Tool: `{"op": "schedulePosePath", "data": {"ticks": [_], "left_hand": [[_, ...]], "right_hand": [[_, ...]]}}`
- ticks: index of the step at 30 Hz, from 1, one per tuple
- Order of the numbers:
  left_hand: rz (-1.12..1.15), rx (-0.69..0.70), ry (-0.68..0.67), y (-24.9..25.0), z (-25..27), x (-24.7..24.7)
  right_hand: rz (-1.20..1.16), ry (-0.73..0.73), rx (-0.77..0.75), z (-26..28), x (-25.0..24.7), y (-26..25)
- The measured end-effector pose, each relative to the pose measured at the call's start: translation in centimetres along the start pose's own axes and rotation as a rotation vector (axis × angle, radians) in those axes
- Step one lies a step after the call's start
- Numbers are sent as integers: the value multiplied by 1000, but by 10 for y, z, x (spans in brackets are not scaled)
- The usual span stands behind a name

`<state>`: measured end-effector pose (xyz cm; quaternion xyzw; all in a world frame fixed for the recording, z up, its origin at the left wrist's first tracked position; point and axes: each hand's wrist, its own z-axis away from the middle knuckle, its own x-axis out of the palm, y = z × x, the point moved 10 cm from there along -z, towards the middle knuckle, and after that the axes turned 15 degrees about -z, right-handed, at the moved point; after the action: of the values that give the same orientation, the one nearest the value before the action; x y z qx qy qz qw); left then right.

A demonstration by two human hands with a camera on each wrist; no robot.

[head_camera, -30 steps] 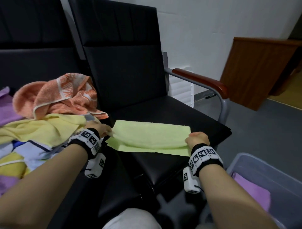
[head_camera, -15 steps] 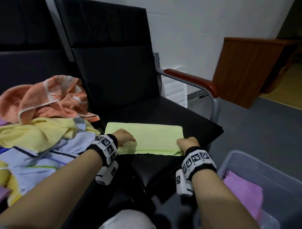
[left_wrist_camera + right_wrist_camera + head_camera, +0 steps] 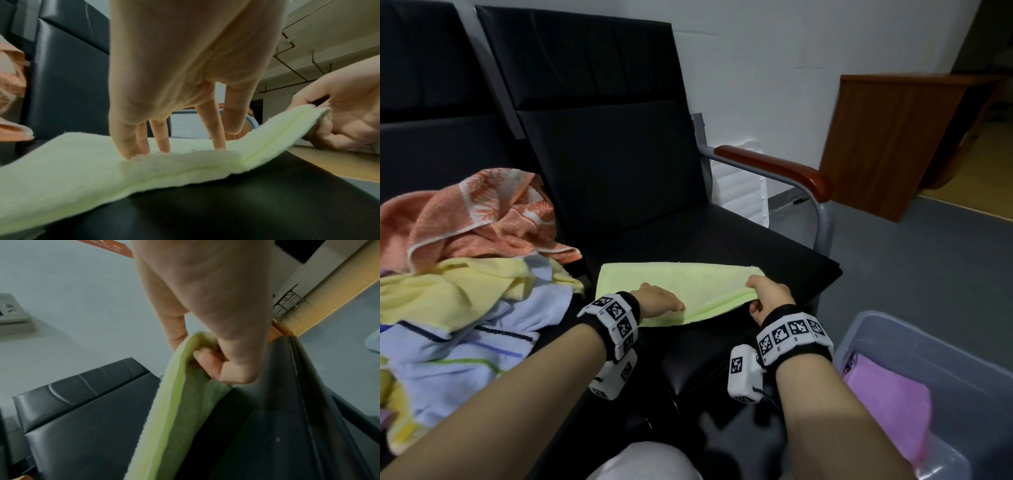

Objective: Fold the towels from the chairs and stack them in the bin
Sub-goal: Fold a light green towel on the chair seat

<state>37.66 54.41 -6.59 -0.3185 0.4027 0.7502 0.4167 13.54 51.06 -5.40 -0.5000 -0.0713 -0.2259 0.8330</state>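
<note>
Black chair seat (image 3: 722,246) as the folding surface, white wall behind. Green towel (image 3: 681,284) lying along the front edge of it, already folded into a long strip. Right hand (image 3: 768,296) pinching the right end, thumb on top and fingers curled under, lifted just off the seat. Left hand (image 3: 657,303) flat-ish on the strip near its middle, straight fingertips (image 3: 162,146) pressing down, nothing gripped.

Looks like the next fold is right end over to the left, with the left hand marking the crease. To do it well: keep those fingertips planted so the lower layers don't slide on the slick seat, carry the right end over low and level, match the corners to the left end before letting go, then smooth the crease flat. Worth keeping both layers in the pinch, since the edges show as a double layer and could split apart.

Further out: pile of unfolded towels (image 3: 465,291) on the left chair, orange one on top, yellow and striped white below. Bin (image 3: 914,346) on the floor at right with a purple towel (image 3: 887,411) already inside. Plenty left to fold.
</note>
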Motion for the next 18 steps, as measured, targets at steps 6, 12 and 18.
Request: {"op": "schedulePosePath", "data": {"ticks": [6, 12, 18], "left_hand": [[-47, 57, -44, 45, 12, 18], [-46, 165, -104, 95, 19, 43], [437, 172, -149, 102, 20, 40]], "right_hand": [[-145, 20, -63, 9, -18, -20], [-252, -8, -120, 29, -27, -45], [-59, -120, -195, 43, 12, -40]]}}
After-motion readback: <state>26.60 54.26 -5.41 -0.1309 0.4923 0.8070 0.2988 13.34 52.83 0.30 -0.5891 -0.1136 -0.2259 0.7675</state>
